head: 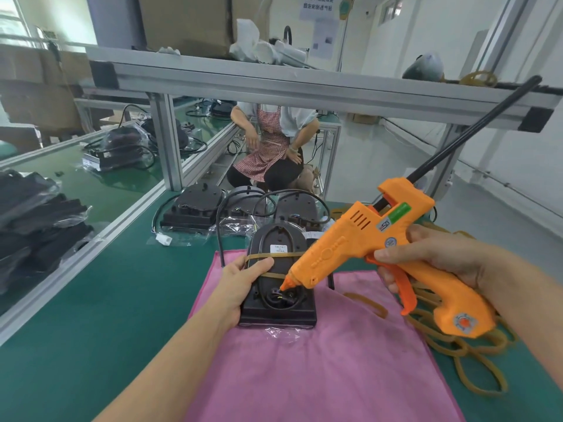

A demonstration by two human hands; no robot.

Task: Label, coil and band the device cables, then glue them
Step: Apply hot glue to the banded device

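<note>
Right hand point(426, 257) on orange glue gun point(359, 248), left hand point(240, 278) steadying white-labelled black device point(275, 300)

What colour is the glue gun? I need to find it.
Orange glue gun, head view.

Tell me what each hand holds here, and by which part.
The right hand grips the orange glue gun by its handle, fingers at the trigger. The left hand holds the black device by its left edge, thumb on top.

- Black plastic device with an oval raised back point(275, 287) lies flat on pink cloth, a tan rubber band point(268, 255) across it.
- Orange plastic glue gun point(380, 248), at its 3 o'clock, tilts nozzle-down onto the black cable point(281, 300) at the device's 6 o'clock end.
</note>
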